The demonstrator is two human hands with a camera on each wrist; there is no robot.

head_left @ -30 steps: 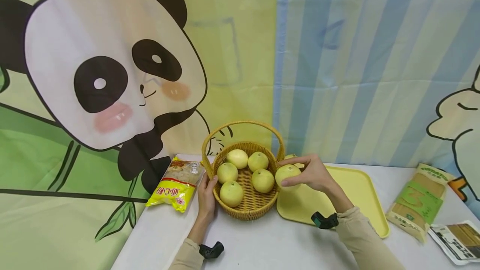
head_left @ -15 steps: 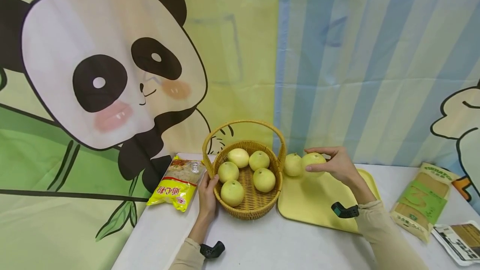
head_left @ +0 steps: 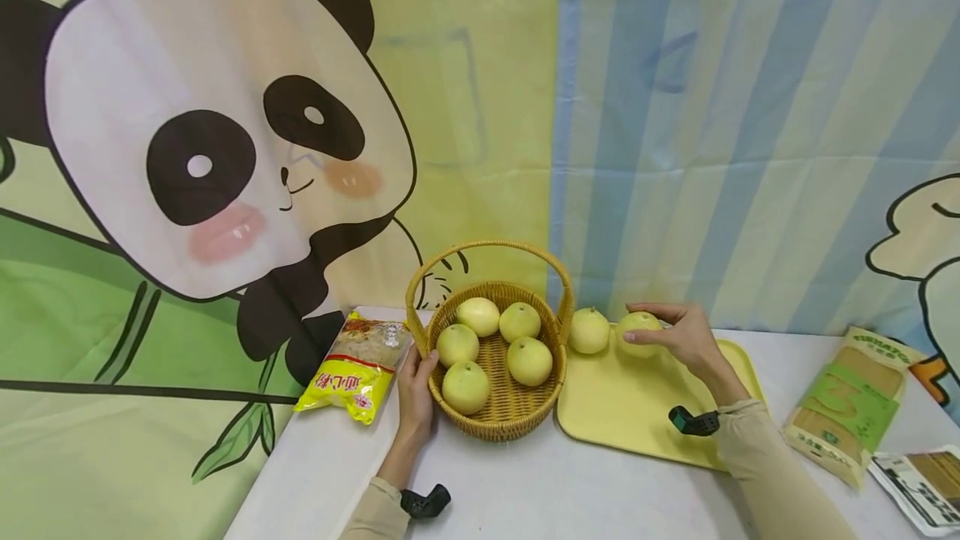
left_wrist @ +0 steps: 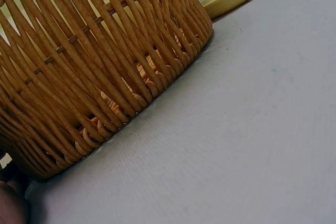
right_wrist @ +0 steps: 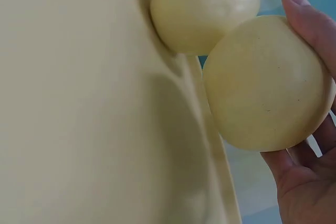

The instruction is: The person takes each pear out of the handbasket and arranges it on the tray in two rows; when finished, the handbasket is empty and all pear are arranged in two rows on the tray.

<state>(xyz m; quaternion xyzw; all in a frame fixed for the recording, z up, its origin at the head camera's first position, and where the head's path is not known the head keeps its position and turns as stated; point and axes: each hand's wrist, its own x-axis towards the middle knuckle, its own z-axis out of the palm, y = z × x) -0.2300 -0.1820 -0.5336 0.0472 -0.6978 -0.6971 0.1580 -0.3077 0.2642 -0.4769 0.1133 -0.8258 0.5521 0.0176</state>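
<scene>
My right hand (head_left: 682,338) holds a pale yellow-green pear (head_left: 637,333) between thumb and fingers, over the back of the yellow tray (head_left: 630,407). In the right wrist view the held pear (right_wrist: 268,85) appears close against another pear (right_wrist: 202,11). That second pear (head_left: 589,331) sits at the tray's back left corner, beside the basket. The left hand (head_left: 415,390) grips the left side of the wicker basket (head_left: 497,430), thumb near its rim; its fingers are partly hidden. Several pears lie inside the basket. The left wrist view shows the basket's woven wall (left_wrist: 105,51) standing on the table.
A yellow and red food packet (head_left: 351,365) lies left of the basket. Right of the tray are a noodle packet (head_left: 851,407) with a green label and a white-and-brown packet (head_left: 922,482). A printed curtain (head_left: 480,107) hangs behind the white table (head_left: 540,494).
The right hand has carried the pear rightward from beside the basket to the tray's back edge, uncovering the other pear, then slightly farther right. The left hand and basket have stayed nearly still.
</scene>
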